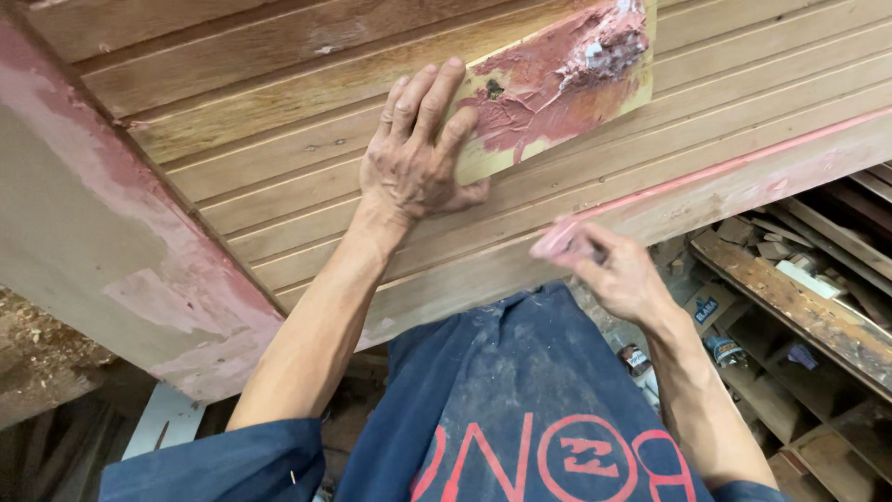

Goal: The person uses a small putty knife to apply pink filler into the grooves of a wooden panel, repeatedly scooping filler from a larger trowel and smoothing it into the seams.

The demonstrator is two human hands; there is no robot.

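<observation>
Pressing flat on a grooved wooden panel (307,139), the left hand (413,158) lies with its fingers spread and extended, gripping nothing; its fingertips (452,67) rest against the lower edge of one yellowish board (557,84) loaded with a heap of pinkish-red putty (557,79). That board lies on the panel just beyond the hand, and its top edge is cut off by the frame. The right hand (618,270) is closed around one small tool or pad smeared pink (560,240), pinched between thumb and fingers at the panel's near edge; it is blurred, so it may be a scraper or a wad, and I cannot tell which. One thin line of the same pink filler (725,167) runs along the groove toward the right. The panel shows several parallel grooves, too many cut off to count fairly. On the left, one thick post (102,232) with patchy pink staining rises at an angle. Below, the person's dark blue shirt (520,390) fills the middle of the view. To the right, wooden shelves (799,307) hold offcuts and small cans, dim and hard to make out. Sawdust-covered ground (37,344) shows at the far left.
</observation>
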